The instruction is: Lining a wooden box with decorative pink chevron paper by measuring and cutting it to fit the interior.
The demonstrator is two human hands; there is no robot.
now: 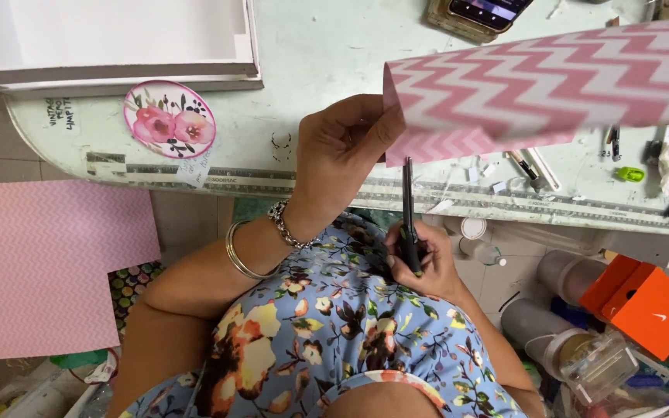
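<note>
My left hand (342,155) pinches the near corner of the pink zigzag paper (551,85) above the table (319,54); my right hand (420,255) grips the scissors (409,213), blades at its edge. The curling sheet could steer the cut crooked.

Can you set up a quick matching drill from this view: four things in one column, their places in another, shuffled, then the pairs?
Things:
1. pink zigzag sheet
2. scissors
3. round flower plaque
4. orange box

Places:
A. lying on the worktable near the white tray
B. gripped in the right hand, blades up at the paper's edge
C. low at the right, below the table edge
D. held up by the left hand at its left end

Pairs: 1-D, 2-B, 3-A, 4-C
</note>
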